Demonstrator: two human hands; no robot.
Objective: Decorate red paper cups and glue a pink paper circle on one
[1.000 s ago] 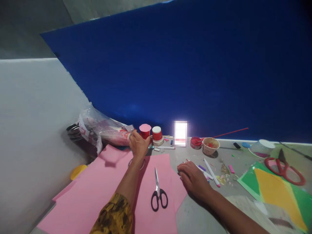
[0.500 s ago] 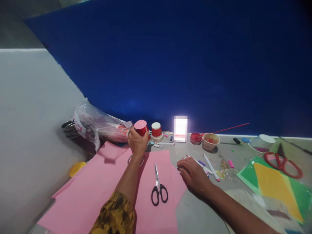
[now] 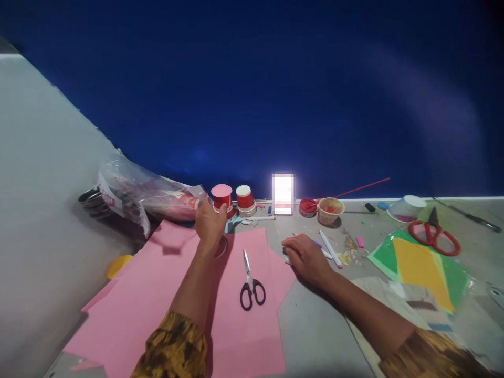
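My left hand point(image 3: 210, 223) is at a red paper cup point(image 3: 222, 201) that stands upside down with a pink paper disc point(image 3: 221, 189) on top. Its thumb lies against the front of the cup and its fingers are to the left. Just right of it is a second upturned red cup with a white base point(image 3: 246, 199). My right hand point(image 3: 309, 261) rests palm down at the right edge of the pink paper point(image 3: 248, 341), fingers slightly bent, beside several white markers point(image 3: 331, 249). Black-handled scissors point(image 3: 252, 286) lie on the pink paper between my arms.
Along the back stand a blurred bright rectangle point(image 3: 283, 194), a red paint pot point(image 3: 307, 207) and a bowl point(image 3: 331, 211). At right, red-handled scissors point(image 3: 434, 237) lie by green and yellow sheets point(image 3: 423, 270). A plastic bag point(image 3: 137, 189) lies against the left wall.
The whole scene has shifted up and left as my head turned. My left hand sits a little lower against the cup, so more of its red side shows. My right hand stays on the table.
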